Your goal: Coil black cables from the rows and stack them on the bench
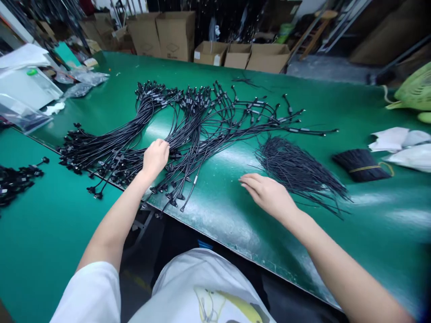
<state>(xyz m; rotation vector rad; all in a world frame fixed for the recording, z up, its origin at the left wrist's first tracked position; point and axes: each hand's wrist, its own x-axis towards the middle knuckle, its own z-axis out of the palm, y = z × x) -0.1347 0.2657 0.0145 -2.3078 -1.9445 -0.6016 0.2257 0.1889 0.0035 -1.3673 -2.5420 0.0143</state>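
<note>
Black cables (188,130) with plugs at both ends spread in loose bundles over the green table. My left hand (156,157) rests among them, fingers curled together against the middle bundle. Its fingertips are partly hidden, but cable runs right at them. To the right lies a loose heap of thin black ties (292,166). Just left of this heap, my right hand (266,193) hovers low over the table, thumb and fingers pressed together. Whatever is between those fingertips is too small to make out; one thin dark strand shows close by.
A banded bundle of black ties (360,165) and white packets (390,139) lie at the right. More black connectors (18,181) are on the left table (50,251). Plastic bags (85,78) sit back left, and cardboard boxes (175,33) stand beyond the far edge.
</note>
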